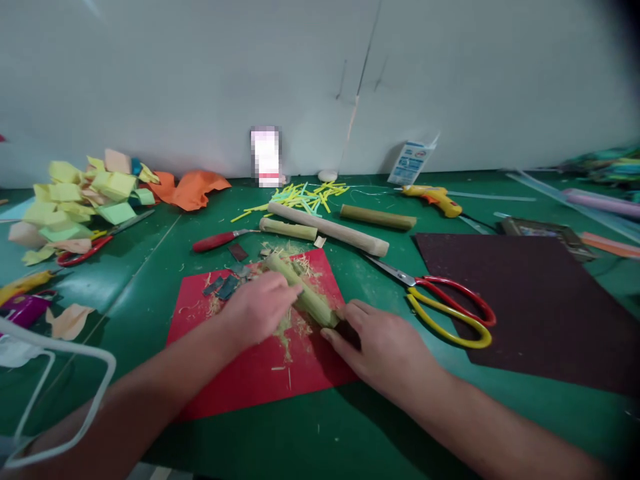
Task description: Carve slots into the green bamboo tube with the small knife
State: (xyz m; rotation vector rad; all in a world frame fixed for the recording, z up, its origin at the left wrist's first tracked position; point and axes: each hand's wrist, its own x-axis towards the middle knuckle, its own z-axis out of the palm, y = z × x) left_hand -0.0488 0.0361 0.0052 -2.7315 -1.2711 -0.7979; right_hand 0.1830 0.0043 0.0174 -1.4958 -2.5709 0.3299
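A pale green bamboo piece (307,297) lies slantwise over a red sheet (240,387) strewn with shavings and dust. My right hand (385,340) grips its near end between thumb and fingers. Against its left side rests my left hand (263,303), fingers curled closed. Something small and dark shows at those fingertips, too hidden to name. Dark grey scraps (227,287) lie just behind the left hand. Beyond the sheet are a shorter cut bamboo piece (290,230), a long pale wooden stick (330,228) and a red-handled tool (215,241).
Scissors (415,280) with red and yellow handles lie right of my right hand, partly over a dark brown sheet (520,307). Farther back are yellow strips (305,199), another bamboo piece (379,217) and a yellow glue gun (433,199). Folded paper pieces (75,200) pile up at left.
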